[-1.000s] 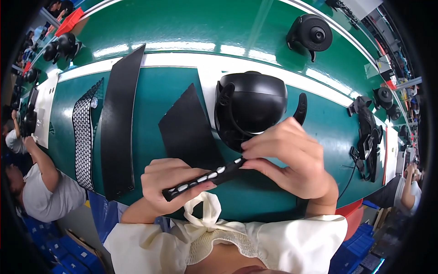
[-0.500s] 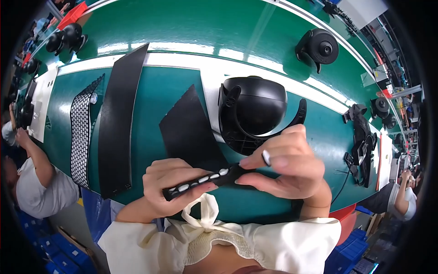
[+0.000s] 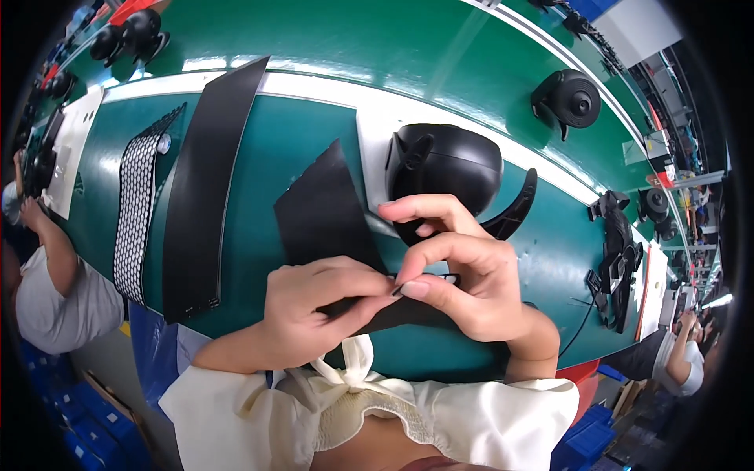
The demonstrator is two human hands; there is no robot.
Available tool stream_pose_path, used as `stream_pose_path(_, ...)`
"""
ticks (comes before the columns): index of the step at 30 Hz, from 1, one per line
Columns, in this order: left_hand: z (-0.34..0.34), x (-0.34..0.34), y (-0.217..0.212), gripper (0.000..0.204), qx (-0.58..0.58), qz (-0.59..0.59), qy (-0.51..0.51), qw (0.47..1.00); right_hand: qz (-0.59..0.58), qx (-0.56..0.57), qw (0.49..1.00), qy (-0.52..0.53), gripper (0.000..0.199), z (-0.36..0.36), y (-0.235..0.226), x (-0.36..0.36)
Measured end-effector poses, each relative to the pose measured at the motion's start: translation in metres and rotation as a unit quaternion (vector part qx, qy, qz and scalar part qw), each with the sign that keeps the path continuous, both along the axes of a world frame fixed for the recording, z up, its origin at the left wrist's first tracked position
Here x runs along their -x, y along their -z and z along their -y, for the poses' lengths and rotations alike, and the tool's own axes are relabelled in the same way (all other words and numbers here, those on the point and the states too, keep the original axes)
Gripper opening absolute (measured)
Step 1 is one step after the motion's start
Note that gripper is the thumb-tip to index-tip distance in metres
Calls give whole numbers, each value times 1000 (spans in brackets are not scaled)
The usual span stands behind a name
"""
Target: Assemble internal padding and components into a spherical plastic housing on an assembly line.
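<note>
Working fingertip to fingertip over a green surface [image 3: 561, 267], with the left hand [image 3: 302, 314] apparently closed on a narrow black strip [image 3: 451, 279] and the right hand [image 3: 483, 286] pinching, thumb to forefinger, at a small dark sliver [image 3: 398, 290] just beside the left fingertips. Unable to tell, behind so many fingers, a loose sliver from part of the strip's own edge. Caught, by the look of it, partway through close handwork on the strip: already in hand, mostly hidden within and beneath the grip, not yet laid down or visibly fitted to anything. Leaving for later, most likely, a white-dotted black sheet [image 3: 135, 220] well to the left of the grip, a long black panel [image 3: 208, 188] between that sheet and the grip, and an angular black sheet [image 3: 326, 212] just ahead of the left hand. Facing, beyond the right hand, a black domed unit [image 3: 463, 169] with a curved arm [image 3: 518, 208] on its right, perhaps awaiting a later step. Flanked, well to the right of the grip, by a heap of black straps [image 3: 618, 243]. Impossible to count pieces finished or remaining from this angle
</note>
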State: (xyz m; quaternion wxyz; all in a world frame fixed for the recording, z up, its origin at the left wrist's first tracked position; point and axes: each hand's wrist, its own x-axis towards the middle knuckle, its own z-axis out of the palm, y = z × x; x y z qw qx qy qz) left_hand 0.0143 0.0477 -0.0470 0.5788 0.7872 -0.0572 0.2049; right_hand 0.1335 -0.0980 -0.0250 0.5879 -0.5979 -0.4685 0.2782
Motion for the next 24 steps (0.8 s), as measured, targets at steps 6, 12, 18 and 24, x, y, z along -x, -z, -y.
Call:
stream_pose_path(6, -4, 2, -3, 18, 58, -1, -4, 998, -32, -11, 999, 30, 6, -2, 5, 7)
stream_pose_path(12, -5, 3, -3, 22, 30, 23, -10, 999, -31, 3, 998, 47, 6, -3, 6, 11)
stream_pose_path(18, -5, 3, -2, 22, 51, 19, -9, 998, -46, -5, 997, 65, 7, -3, 8, 14)
stream_pose_path(24, -5, 4, -2, 20, 52, 6, -31, 998, 33, -37, 996, 74, 8, -6, 13, 13)
